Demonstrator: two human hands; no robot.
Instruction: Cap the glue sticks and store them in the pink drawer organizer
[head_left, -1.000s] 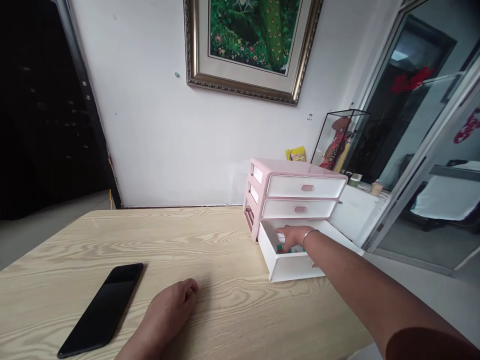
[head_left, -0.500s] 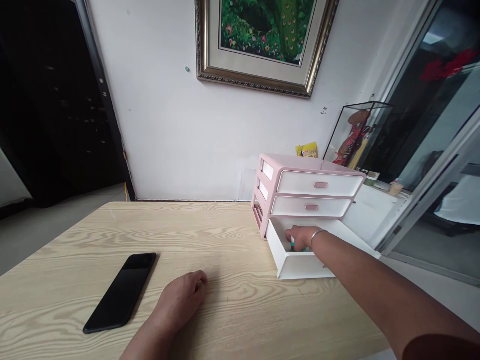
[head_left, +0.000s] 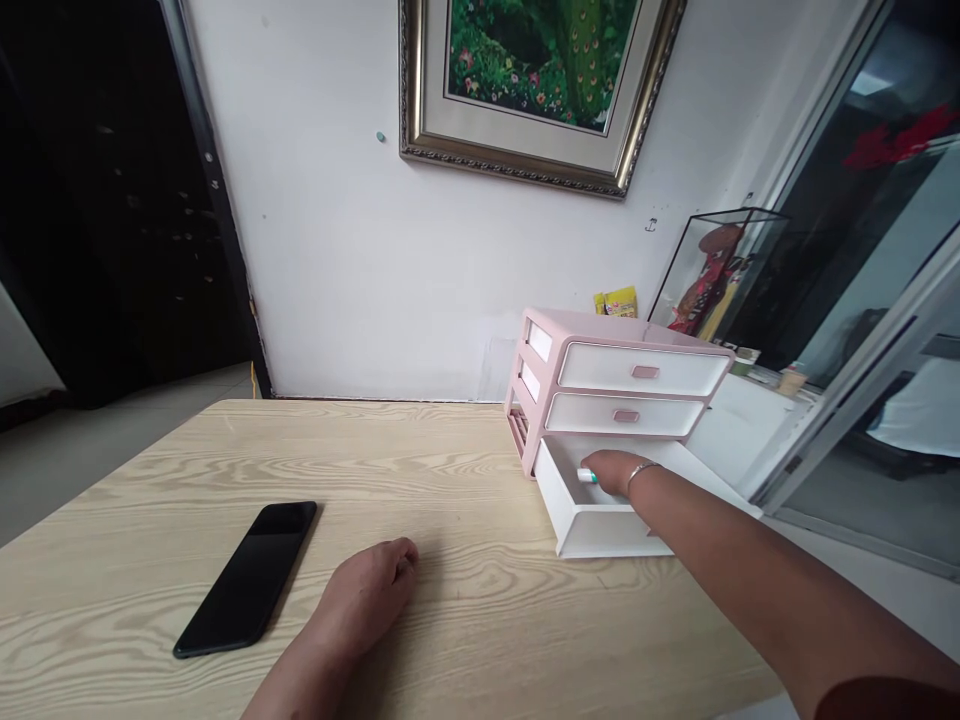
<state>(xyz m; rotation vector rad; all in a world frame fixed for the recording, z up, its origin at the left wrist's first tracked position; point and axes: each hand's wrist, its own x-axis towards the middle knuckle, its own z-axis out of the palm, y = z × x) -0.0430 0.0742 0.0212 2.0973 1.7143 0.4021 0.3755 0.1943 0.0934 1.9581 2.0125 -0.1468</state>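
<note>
My right hand, with a bangle at its wrist, reaches into the pulled-out bottom drawer of a small pink-and-white drawer cabinet. Its fingers are closed round a small white item with a green band, of which just one end shows at the hand's left; its exact kind cannot be made out. Most of the fingers are hidden behind the back of the hand. My left hand rests curled on the wooden table, with nothing visible in it.
A black phone lies on the table to the left. A yellow packet and a glass case holding a figure stand behind the cabinet. A framed picture hangs on the wall, and a glass door is at the right.
Inside the drawer my right hand has turned slightly and shifted a little right, so the white end of the item now sticks out at its left. My left hand stays put.
</note>
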